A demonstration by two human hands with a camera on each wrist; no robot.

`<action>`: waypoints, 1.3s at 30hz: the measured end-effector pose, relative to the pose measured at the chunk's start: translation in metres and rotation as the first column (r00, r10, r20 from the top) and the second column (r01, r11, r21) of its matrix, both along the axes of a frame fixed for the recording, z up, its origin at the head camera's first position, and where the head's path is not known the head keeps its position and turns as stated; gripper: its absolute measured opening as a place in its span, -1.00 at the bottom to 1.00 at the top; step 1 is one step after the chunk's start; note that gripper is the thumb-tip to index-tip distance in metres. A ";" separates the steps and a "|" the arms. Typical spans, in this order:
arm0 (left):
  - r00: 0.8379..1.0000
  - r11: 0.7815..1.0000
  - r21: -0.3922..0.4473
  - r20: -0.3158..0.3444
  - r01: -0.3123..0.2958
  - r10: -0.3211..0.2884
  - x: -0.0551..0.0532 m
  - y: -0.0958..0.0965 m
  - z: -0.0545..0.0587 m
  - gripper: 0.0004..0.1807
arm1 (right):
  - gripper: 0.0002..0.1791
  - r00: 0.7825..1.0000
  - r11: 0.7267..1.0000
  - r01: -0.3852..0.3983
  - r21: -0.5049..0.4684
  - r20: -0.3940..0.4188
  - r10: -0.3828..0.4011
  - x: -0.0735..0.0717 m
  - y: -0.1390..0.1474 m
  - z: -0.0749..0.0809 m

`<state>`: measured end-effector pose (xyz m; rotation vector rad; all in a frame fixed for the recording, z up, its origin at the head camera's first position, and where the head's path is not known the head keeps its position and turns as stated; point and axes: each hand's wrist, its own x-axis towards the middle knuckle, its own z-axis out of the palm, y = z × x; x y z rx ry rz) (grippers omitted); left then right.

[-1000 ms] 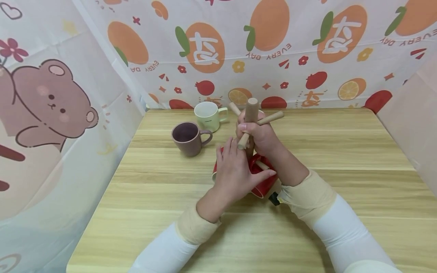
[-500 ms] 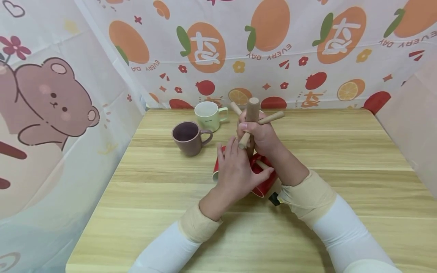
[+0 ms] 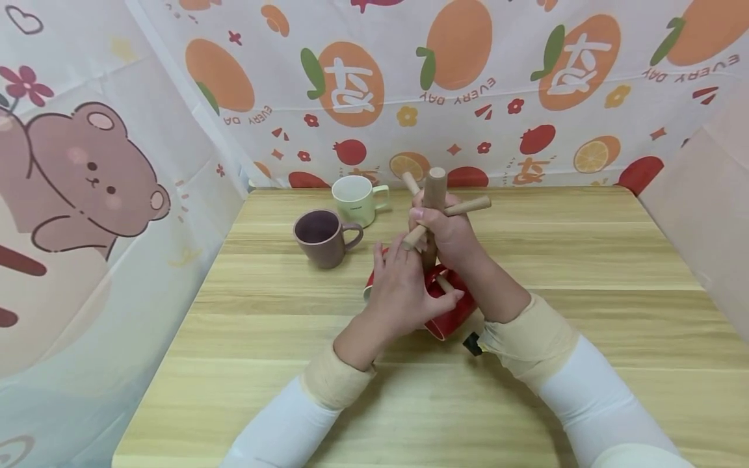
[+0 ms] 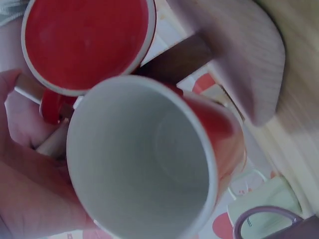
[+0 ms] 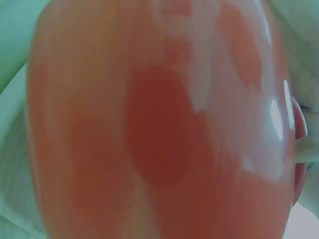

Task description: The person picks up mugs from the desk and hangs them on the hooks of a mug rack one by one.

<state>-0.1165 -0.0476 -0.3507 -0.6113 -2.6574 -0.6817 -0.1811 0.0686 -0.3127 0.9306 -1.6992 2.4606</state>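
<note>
My right hand (image 3: 447,234) grips the upright post (image 3: 435,190) of a wooden mug rack, whose pegs (image 3: 468,206) stick out around the fist. Below it hangs a red mug (image 3: 450,315) with a peg through its handle; its round red end (image 4: 87,45) faces the left wrist camera. My left hand (image 3: 400,292) holds a second red mug (image 4: 219,129), white inside, beside the post and largely covers it in the head view. Its handle and that hand's fingertips are partly hidden. A glossy red surface (image 5: 159,124) fills the right wrist view, blurred.
A purple mug (image 3: 322,239) and a pale green mug (image 3: 355,198) stand upright to the left of the rack. The rack's wooden base (image 4: 249,59) rests on the light wood table (image 3: 246,312). Printed curtains (image 3: 404,58) hang behind and on the left.
The rack has turned slightly, its pegs shifting a little, with the front peg swinging left. My left hand and thumb have moved slightly left. The right hand keeps its grip on the post.
</note>
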 end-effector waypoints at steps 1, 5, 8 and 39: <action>1.000 1.000 -0.002 0.012 0.009 -0.009 -0.001 -0.001 0.001 -0.20 | -0.92 1.000 1.000 0.012 0.002 -0.001 -0.012 0.000 0.000 0.000; 0.997 0.999 -0.005 0.063 0.038 -0.038 -0.002 -0.007 0.006 -0.30 | -0.91 0.999 0.999 0.043 0.024 -0.021 -0.043 0.002 0.001 -0.001; 0.993 0.998 -0.012 0.099 0.061 -0.060 -0.003 -0.012 0.009 -0.24 | -0.90 0.998 0.997 0.056 0.059 -0.043 -0.053 0.003 0.002 -0.002; 0.900 0.952 -0.062 0.349 0.300 -0.260 -0.016 -0.074 0.031 -0.19 | -0.34 0.898 0.912 0.309 0.268 -0.399 -0.187 0.019 -0.002 -0.009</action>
